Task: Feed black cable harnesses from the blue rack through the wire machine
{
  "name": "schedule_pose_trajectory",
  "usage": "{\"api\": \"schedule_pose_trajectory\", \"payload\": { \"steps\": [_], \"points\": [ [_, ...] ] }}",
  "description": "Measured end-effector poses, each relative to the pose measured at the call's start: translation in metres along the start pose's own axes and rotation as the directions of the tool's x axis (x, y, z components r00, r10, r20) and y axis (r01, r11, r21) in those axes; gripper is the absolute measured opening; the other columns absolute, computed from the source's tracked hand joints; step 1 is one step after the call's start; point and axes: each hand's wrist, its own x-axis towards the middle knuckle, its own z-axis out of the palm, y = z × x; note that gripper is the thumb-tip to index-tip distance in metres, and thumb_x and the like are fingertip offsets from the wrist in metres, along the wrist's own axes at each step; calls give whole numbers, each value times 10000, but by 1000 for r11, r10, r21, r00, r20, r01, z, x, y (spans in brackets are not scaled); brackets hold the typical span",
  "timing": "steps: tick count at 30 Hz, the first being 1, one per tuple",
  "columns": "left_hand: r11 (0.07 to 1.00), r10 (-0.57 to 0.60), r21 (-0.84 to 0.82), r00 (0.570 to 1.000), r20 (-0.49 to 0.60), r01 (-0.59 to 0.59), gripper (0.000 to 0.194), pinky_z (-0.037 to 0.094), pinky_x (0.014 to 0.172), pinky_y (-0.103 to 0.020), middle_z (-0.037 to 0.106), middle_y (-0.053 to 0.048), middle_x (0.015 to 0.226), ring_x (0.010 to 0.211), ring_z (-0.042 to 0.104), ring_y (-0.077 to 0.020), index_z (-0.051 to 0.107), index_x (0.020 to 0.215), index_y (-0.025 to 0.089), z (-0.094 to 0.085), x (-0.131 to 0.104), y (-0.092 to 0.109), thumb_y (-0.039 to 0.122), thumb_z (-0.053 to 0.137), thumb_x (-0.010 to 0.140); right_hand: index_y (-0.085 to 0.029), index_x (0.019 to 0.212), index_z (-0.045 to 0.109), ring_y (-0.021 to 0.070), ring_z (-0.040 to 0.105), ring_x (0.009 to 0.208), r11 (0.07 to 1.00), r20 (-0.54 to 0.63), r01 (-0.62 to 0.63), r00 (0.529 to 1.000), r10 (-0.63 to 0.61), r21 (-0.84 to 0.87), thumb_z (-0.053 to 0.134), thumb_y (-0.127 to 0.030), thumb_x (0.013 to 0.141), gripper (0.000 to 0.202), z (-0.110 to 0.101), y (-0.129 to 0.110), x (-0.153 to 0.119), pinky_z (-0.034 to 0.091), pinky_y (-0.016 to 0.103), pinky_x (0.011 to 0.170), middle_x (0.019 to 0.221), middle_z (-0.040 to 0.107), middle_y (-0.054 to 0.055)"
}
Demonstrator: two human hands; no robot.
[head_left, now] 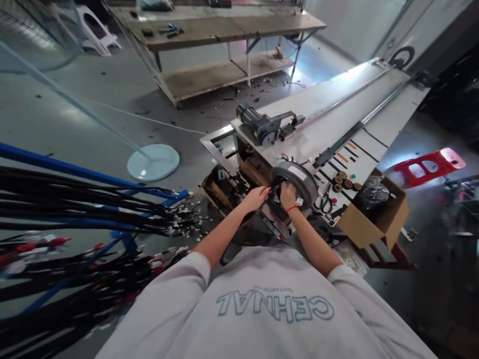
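A round black drum [307, 180] with a white label on its rim stands at the near end of the long white workbench [325, 109]. My left hand [258, 197] is at the drum's left edge, its fingers pinched together near a small orange-red thing at the fingertips. Inside the drum's opening is my right hand [288, 196], fingers curled down around something dark that I cannot make out. A red band circles the right wrist. Thin wires with coloured ends stick up behind the drum.
A dark motor [252, 119] sits behind on the bench. Tape rolls [339, 182] and scissors [326, 203] lie to the right, beside an open cardboard box [391, 219]. Bundles of black cables [93, 204] hang on a blue rack at left. A red stool [426, 167] stands far right.
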Motion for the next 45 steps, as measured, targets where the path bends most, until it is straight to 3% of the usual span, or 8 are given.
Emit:
{"api": "schedule_pose_trajectory", "payload": {
  "steps": [4, 7, 13, 20, 24, 31, 39, 45],
  "points": [
    [999, 37, 26, 999, 20, -38, 383, 339, 632, -238, 506, 10, 577, 599, 445, -116, 456, 616, 184, 15, 46, 6, 294, 328, 960, -39, 1339, 465, 331, 356, 1342, 975, 84, 119, 991, -105, -187, 442, -142, 848, 502, -1, 6, -39, 289, 536, 1101, 1409, 410, 269],
    [998, 50, 28, 998, 38, -51, 389, 342, 628, -242, 524, 3, 568, 586, 453, -114, 469, 601, 178, 19, 60, 9, 296, 354, 953, -48, 1245, 529, 324, 398, 1287, 965, 71, 107, 993, -93, -240, 474, -179, 863, 408, -3, 10, -41, 326, 525, 1072, 1336, 464, 265],
    [983, -94, -163, 995, -33, 88, 317, 346, 533, -230, 596, 3, 573, 465, 434, -87, 510, 746, 157, 11, 40, 2, 330, 340, 950, -181, 803, 581, 267, 528, 1085, 990, 97, 72, 993, -60, -123, 569, -233, 831, 60, -14, 17, -20, 403, 447, 990, 1083, 599, 153],
    [930, -174, -318, 983, 63, 185, 149, 327, 481, -199, 604, 42, 603, 445, 409, -71, 490, 881, 171, 25, 18, -15, 319, 482, 890, -216, 850, 473, 190, 569, 672, 997, 84, -14, 996, 8, 75, 511, -243, 795, 72, -28, 4, -33, 485, 341, 686, 767, 593, 30],
    [963, -68, -255, 992, 103, 92, 128, 395, 547, -222, 626, 22, 631, 526, 500, -104, 508, 843, 174, 34, 4, -21, 298, 527, 868, -213, 883, 495, 197, 614, 791, 985, 93, 129, 986, -140, 114, 488, -244, 820, 71, -31, -16, -19, 491, 343, 752, 855, 633, 59],
    [998, -3, 68, 996, 87, -3, 292, 460, 678, -274, 685, -62, 700, 694, 626, -176, 609, 797, 156, 38, -3, -28, 338, 427, 936, -167, 1144, 558, 233, 586, 1052, 875, 309, 482, 826, -471, 47, 486, -252, 862, 303, -37, -18, 9, 470, 407, 909, 1213, 577, 154],
    [882, -63, 470, 998, 20, 46, 380, 498, 758, -317, 728, -127, 879, 843, 681, -248, 693, 888, 133, 47, -20, -14, 442, 474, 908, -218, 540, 532, 216, 601, 747, 707, 392, 598, 795, -463, -378, 413, -277, 942, 423, -30, -13, 14, 471, 370, 811, 628, 606, 81],
    [831, 112, 555, 974, -199, 18, 416, 394, 1052, -385, 579, -128, 1330, 1260, 498, -235, 529, 1313, 158, 72, -1, -5, 284, 441, 927, -247, 983, 674, 245, 601, 1024, 735, 373, 675, 667, -645, 65, 480, -242, 897, 212, -77, -63, 1, 504, 418, 891, 1079, 652, 70]
  ]
}}
